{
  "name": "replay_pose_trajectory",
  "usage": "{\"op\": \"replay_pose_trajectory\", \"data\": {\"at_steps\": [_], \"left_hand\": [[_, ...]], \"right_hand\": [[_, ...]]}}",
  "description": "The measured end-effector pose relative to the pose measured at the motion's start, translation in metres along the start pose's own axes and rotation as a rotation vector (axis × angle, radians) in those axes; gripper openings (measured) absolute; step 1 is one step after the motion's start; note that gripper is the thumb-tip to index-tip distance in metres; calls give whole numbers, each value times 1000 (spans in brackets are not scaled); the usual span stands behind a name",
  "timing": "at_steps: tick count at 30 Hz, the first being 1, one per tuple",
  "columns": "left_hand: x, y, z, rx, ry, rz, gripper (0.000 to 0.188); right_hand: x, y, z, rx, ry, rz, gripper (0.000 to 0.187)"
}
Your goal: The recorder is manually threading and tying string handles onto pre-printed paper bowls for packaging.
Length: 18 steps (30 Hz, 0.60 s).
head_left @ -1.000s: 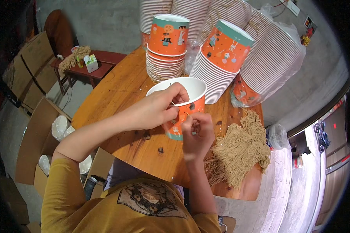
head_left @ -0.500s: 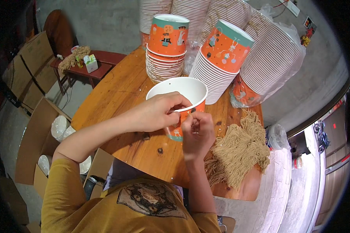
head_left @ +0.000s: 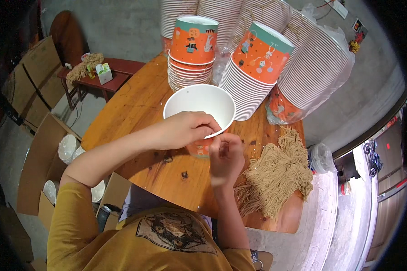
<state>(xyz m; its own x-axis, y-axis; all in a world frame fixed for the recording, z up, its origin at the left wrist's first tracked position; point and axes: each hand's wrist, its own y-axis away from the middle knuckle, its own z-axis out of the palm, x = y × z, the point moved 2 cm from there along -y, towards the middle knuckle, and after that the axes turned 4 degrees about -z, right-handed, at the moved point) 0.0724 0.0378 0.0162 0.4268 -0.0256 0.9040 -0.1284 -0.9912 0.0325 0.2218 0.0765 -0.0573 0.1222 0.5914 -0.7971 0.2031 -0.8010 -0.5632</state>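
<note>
The person wears a mustard-yellow T-shirt [head_left: 122, 244] with short sleeves. A dark picture [head_left: 176, 232] is printed on its front. Both arms are bare below the sleeves, with no watch or rings showing.

A paper cup [head_left: 200, 101] stands on a round wooden table [head_left: 135, 108], with stacks of cups [head_left: 192, 54] behind it, a heap of noodles [head_left: 276, 174] to its right, and cardboard boxes [head_left: 40, 149] left of the table.

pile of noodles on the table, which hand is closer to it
Right. The right hand is just to the left of the noodles, at the outer wall of the paper cup. The left hand grips the cup's rim, farther from them.
</note>
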Motion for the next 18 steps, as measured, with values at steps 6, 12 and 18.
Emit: {"op": "replay_pose_trajectory", "data": {"at_steps": [6,12,18], "left_hand": [[-19,-19,-1,-24,-21,-73,20],[-20,-24,5,-10,-221,-94,20],[-18,-20,-1,244,-382,26,20]], "right_hand": [[8,2,2,-61,-204,194,11],[7,-1,1,-141,-235,323,7],[10,-20,-23,-131,-83,162,9]]}}
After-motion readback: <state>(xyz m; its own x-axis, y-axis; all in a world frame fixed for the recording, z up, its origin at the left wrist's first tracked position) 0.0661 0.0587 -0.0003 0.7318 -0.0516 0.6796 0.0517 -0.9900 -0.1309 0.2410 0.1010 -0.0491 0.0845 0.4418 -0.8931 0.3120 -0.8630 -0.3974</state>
